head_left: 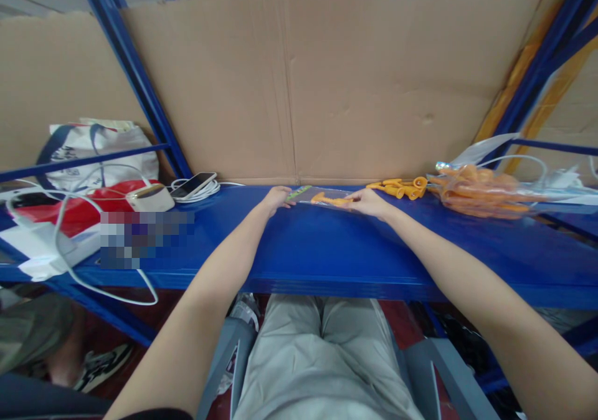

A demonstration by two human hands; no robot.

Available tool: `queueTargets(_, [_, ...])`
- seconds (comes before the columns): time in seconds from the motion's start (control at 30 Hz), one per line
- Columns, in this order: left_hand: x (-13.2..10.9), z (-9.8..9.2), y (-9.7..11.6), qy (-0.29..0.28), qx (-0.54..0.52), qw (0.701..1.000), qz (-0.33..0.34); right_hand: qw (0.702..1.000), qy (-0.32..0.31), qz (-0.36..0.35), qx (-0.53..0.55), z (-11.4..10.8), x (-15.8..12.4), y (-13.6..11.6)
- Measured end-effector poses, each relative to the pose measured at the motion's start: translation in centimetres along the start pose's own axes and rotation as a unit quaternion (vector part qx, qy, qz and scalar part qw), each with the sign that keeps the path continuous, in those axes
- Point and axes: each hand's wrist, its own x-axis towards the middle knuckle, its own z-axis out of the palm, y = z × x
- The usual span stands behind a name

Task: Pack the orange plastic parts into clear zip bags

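A clear plastic bag [306, 198] with a green-yellow header strip lies on the blue shelf top in front of me. My left hand [277, 199] pinches the bag at its green-yellow end. At the bag's other end my right hand [367, 203] has its fingers closed on an orange plastic piece [327, 199], which appears to lie in or on the bag; which of the two I cannot tell. Just right of that hand is a small pile of orange plastic pieces [404, 188]. What exactly the orange pieces are is too small to make out.
A large clear bag of orange pieces [481, 192] sits at the right. Left are a phone [196, 185] on a coiled white cable, a white power strip [60, 248] with cables, a red bag [93, 202] and a white tote bag [107, 158]. Cardboard [374, 83] stands behind.
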Motion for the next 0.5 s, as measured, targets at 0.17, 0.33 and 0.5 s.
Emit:
queueTargets(0.17, [-0.8, 1.3, 0.7, -0.088, -0.112, 0.99, 0.007, 0.996, -0.027, -0.075, -0.047, -0.1, 0.0, 0.1])
queueTargets(0.33, [-1.4, 1.7, 1.2, -0.117, -0.231, 0.965, -0.03, 0.997, -0.016, -0.077, -0.028, 0.3, 0.0, 0.2])
queueTargets(0.5, [-2.1, 1.5, 1.9, -0.134, -0.28, 0.95, -0.042, 0.998, -0.033, -0.059, -0.007, 0.0, -0.1, 0.4])
